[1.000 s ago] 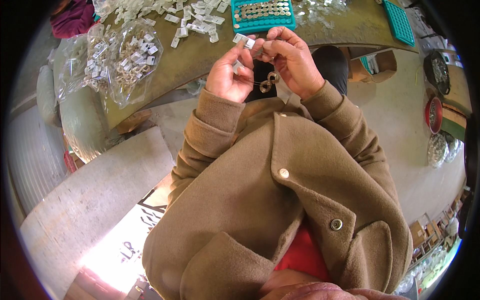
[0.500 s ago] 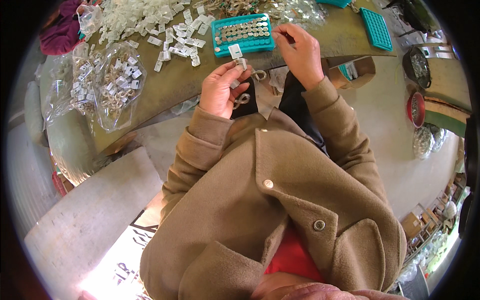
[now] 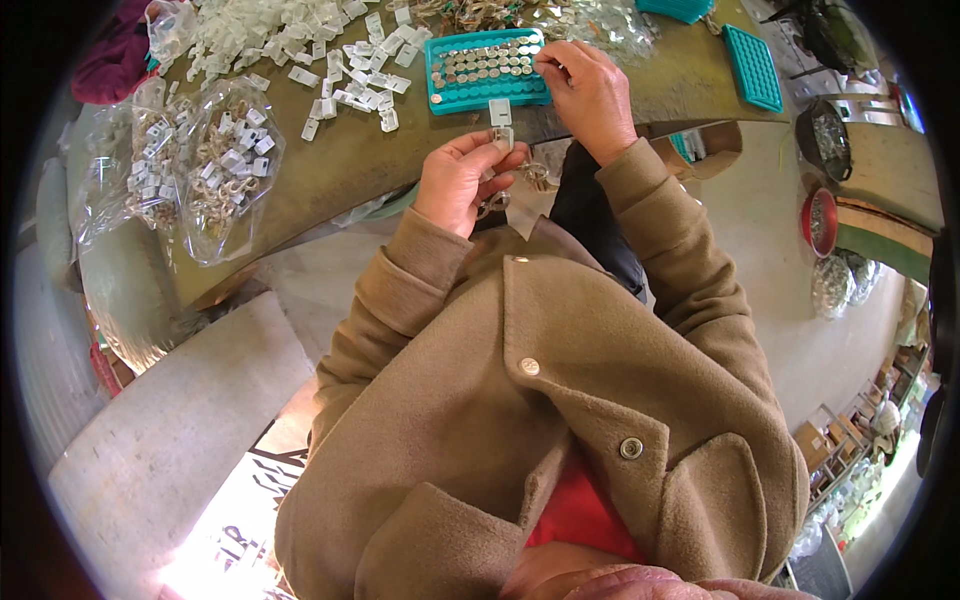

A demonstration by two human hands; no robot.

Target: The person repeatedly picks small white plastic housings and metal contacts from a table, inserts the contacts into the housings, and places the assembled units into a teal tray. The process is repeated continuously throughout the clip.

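Note:
My left hand (image 3: 458, 182) is closed around a small clear-and-white plastic case (image 3: 501, 114), its flap standing open upward. A pale coiled cord (image 3: 537, 177) hangs beside the fingers, and more loops show below them. My right hand (image 3: 590, 102) is pinched at the right edge of the teal pitted tray (image 3: 470, 98); anything between its fingertips is too small to make out. Rows of small round silver discs (image 3: 490, 73), like button cells, sit in the tray, and one lies apart near its left corner.
Many clear plastic cases (image 3: 290, 40) are heaped on the table's far left. Clear bags (image 3: 232, 165) of cases and coiled cords lie at left. Another teal tray (image 3: 752, 68) rests at the right edge. A cardboard box (image 3: 715, 150) and a red basin (image 3: 820, 220) stand lower at right.
My left hand has shifted slightly right and down with the plastic case, which is now more upright. My right hand has moved a little left and down, along the tray's right edge.

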